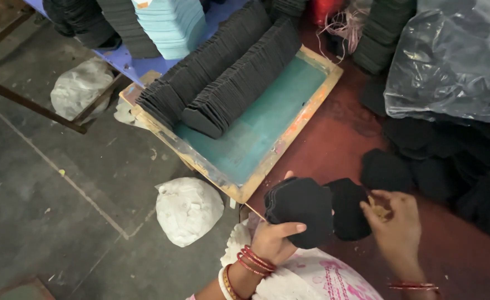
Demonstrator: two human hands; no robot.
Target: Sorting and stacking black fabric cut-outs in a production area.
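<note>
Head camera looks down on a person seated at a dark red worktop [334,133], both hands busy with black fabric cut-outs. Her left hand [275,236], red and white bangles at the wrist, is clamped round a small stack of black scalloped pieces [300,205], thumb across the front, holding it upright just above the table edge. Her right hand [392,222] is curled with the fingertips pinched together over another black piece [348,208] lying flat on the worktop, just beside the held stack; whether it actually grips the piece I cannot tell from here. More loose black pieces [386,169] lie scattered further back and to the right, running under a crumpled clear plastic bag [456,55].

Ahead of her sits a wooden-framed printing screen [261,125] with a green mesh, overhanging the table edge. Two long rows of black pieces [223,72], stood on edge and packed tight, lean across it. Behind those is a pile of pale blue pieces [170,25]. Down on the grey concrete floor [39,189] rest two white bundled sacks [188,208], one near the table corner, the other further off by a metal frame.
</note>
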